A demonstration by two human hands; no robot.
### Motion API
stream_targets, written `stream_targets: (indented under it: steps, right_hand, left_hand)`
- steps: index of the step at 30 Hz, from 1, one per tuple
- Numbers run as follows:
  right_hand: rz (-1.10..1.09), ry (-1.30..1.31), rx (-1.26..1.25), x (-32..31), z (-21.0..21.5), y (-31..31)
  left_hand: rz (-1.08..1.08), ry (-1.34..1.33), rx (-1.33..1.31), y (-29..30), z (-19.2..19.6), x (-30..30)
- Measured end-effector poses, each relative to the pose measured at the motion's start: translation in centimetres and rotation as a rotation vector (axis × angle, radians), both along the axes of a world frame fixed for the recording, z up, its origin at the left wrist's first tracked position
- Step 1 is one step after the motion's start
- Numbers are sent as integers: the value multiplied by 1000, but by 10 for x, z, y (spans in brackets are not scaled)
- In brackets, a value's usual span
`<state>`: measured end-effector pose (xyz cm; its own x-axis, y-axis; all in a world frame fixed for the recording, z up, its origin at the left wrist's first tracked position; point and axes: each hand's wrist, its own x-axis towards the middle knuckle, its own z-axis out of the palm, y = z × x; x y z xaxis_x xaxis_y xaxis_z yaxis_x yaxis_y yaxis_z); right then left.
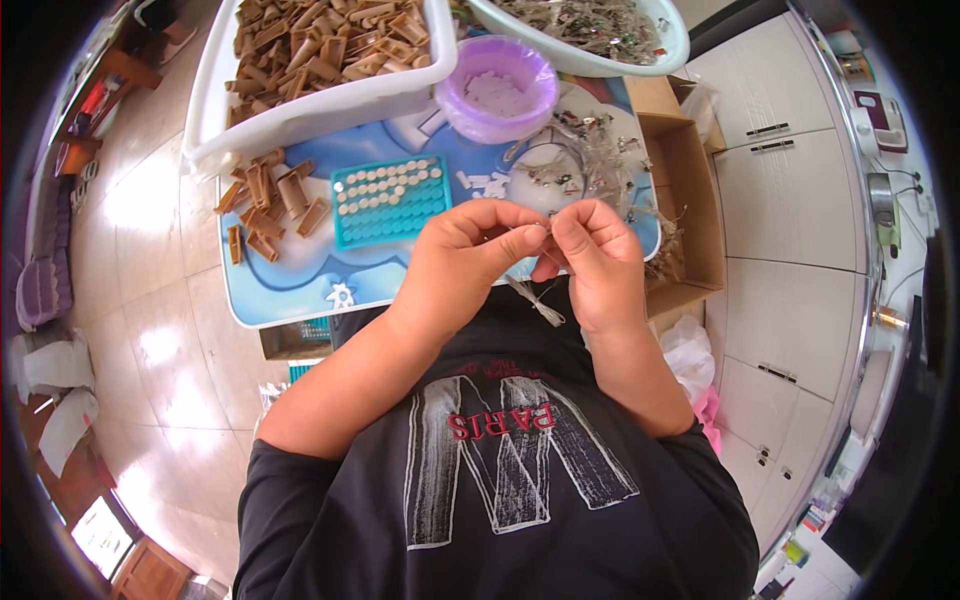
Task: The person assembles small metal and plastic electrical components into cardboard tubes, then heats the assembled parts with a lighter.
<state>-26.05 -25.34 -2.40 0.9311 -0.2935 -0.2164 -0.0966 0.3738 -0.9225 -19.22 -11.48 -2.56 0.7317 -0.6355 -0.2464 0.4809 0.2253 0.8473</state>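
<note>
From the head camera I am looking down on a small table (300, 300) with a blue and white top, and both hands are meeting just over its near edge. My left hand (462, 262) is curling its fingers inward, with thumb and forefinger pinching a small clear plastic piece with a thin metal wire (538, 228); the right hand (592, 262) is pinching the same piece from the other side, fingertips touching the left hand's. A bit of pale strand (538, 303) is hanging below the hands, over the dark shirt. Just beyond the knuckles, toward the middle of the table, a teal grid tray (390, 200) is lying flat with round white pieces sitting in its upper rows. Brown plastic clips (268, 200) are lying scattered near the left edge. A large white tub (300, 112) full of the same brown clips is sitting over the far left corner. A purple bowl (498, 88) holding white bits is standing at the far edge, and a heap of clear wired parts (590, 160) is spreading along the right edge, beside an open cardboard box (690, 190).
</note>
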Motion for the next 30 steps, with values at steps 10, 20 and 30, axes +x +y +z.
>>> stream_targets:
  steps: [10, 20, 30]
  right_hand:
    - [184, -218, -638, 4, -17, 35]
    - [277, -395, -1013, 20, -6, 54]
    - [425, -252, -888, 26, -14, 58]
  left_hand:
    - [137, 141, 51, 57, -16, -9]
    - [175, -825, 484, 88, -24, -13]
    - [192, -760, 455, 97, -27, -10]
